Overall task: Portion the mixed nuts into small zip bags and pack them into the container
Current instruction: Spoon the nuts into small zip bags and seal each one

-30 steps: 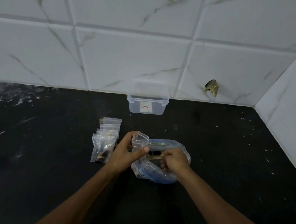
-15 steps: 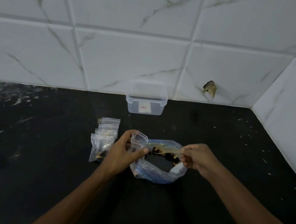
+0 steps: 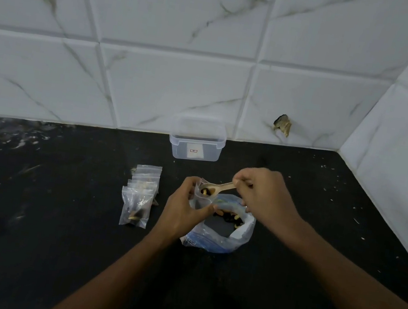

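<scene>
The left hand [image 3: 184, 205] is pinching a small zip bag [image 3: 201, 199] open over the nut bag [image 3: 222, 234] on the bench [image 3: 52, 237] while the right hand [image 3: 263, 195], fingers grasping a wooden spoon [image 3: 216, 187], is tipping nuts in, risking spills past the narrow, floppy mouth.

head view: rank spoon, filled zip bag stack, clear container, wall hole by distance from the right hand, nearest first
1. Wooden spoon: held in the right hand, its bowl at the mouth of the small bag in the left hand.
2. Filled zip bag stack: left of both hands, on the counter.
3. Clear container: behind the hands, against the wall. Too close to call against 2.
4. Wall hole: behind, up on the tile.
</scene>
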A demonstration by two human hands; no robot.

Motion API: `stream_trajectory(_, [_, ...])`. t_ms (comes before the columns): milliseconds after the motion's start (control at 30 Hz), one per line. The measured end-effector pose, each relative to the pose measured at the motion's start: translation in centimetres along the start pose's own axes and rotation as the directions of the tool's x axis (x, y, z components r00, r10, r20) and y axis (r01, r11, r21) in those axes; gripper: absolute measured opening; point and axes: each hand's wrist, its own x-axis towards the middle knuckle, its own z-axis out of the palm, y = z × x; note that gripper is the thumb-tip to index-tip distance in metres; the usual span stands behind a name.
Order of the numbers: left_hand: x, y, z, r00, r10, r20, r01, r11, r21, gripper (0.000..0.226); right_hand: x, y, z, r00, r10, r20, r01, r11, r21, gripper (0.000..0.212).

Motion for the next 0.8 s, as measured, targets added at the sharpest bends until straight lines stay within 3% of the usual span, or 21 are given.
stream_trajectory(133, [0.0, 0.2, 0.0, 1.0, 0.013, -0.017, -0.013, 1.0, -0.024, 0.044, -0.8, -0.3, 1.6, 0.935, -0.35, 0.054, 0.345, 0.868, -0.356, 0.003])
stream_trajectory(200, [-0.1, 0.3, -0.1, 0.999, 0.019, -0.027, -0.02, 0.999, -0.035, 0.043, -1.3, -0.3, 1.9, 0.888, -0.459, 0.042, 0.435, 0.805, -0.402, 0.016])
stream_trajectory(300, [-0.1, 0.3, -0.2, 0.999, 0.016, -0.037, -0.018, 0.998, -0.054, 0.044, -1.4, 0.0, 1.8, 0.848, -0.53, 0.006, 0.488, 0.776, -0.399, 0.015])
stream_trajectory(400, [-0.1, -0.3, -0.6, 0.998, 0.003, -0.064, -0.009, 0.996, -0.086, 0.044, -0.9, 0.2, 0.6, 0.882, -0.452, -0.133, 0.384, 0.852, -0.355, 0.006])
stream_trajectory(500, [-0.4, -1.2, -1.2, 0.997, -0.007, -0.08, -0.003, 0.992, -0.125, 0.042, -0.6, 1.3, -0.7, 0.917, -0.343, -0.204, 0.278, 0.916, -0.289, 0.011])
stream_trajectory(667, [-1.2, -2.1, -1.6, 0.994, -0.02, -0.104, 0.005, 0.989, -0.147, 0.04, -1.8, 4.5, 2.3, 0.976, -0.154, 0.151, 0.21, 0.842, -0.496, 0.016])
stream_trajectory(800, [-1.6, -2.6, -1.3, 0.996, -0.053, -0.066, 0.044, 0.989, -0.139, 0.04, -2.8, 5.4, 5.0, 0.958, -0.053, 0.283, 0.227, 0.744, -0.628, 0.027])
